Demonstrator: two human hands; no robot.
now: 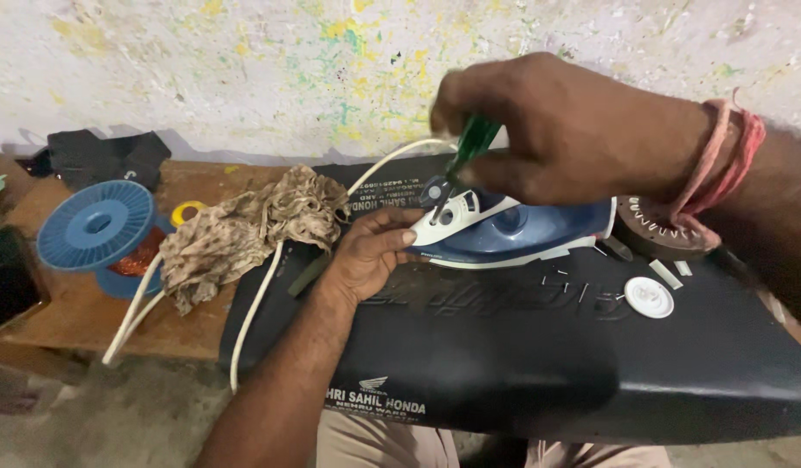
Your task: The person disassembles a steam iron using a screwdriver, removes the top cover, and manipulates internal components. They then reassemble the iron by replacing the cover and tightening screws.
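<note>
Paint-flecked wall behind, black padded seat [539, 364] across the lap as work surface, wooden table [80, 316] to the left. Right hand [556, 126] pinched on a green-handled screwdriver [471, 147], tip down at the rear of a blue and white clothes iron [513, 230] lying on the seat; left hand [370, 251] curled against the iron's rear end, fingers pressed together, steadying it. Outward: white cord [262, 299] running left under a crumpled rag [244, 230], blue wire spool [101, 230] on the table, white round cap [649, 297] on the seat.
</note>
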